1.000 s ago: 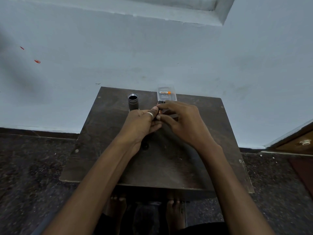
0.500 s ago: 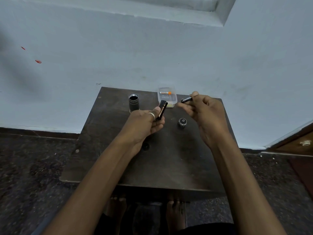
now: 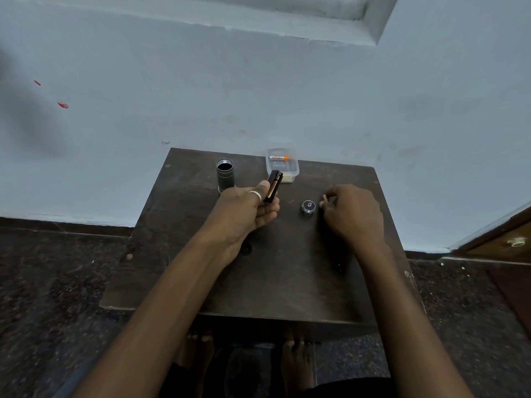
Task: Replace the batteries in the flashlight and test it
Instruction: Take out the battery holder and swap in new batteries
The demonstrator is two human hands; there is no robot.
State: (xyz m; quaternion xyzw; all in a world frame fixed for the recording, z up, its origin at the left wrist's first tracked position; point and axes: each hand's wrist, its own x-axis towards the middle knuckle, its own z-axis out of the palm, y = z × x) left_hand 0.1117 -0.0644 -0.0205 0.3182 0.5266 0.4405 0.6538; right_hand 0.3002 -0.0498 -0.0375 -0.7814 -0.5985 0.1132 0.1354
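Observation:
My left hand grips a black battery holder with a brown battery in it, tilted upward over the table. The flashlight body stands upright with its open end up, just behind that hand. The round tail cap lies on the table between my hands. My right hand is low over the table right of the cap, thumb and fingers pinched together. The black battery it carries is hidden by the fingers. A clear plastic box at the back holds an orange-tipped battery.
The small dark wooden table stands against a pale blue wall, on a dark speckled floor. My bare feet show under its front edge. A wooden door edge is at the far right.
My hands parted. The right hand pulled a black battery out of the holder, swung right, then dropped to the table beside the tail cap. The left hand kept the holder.

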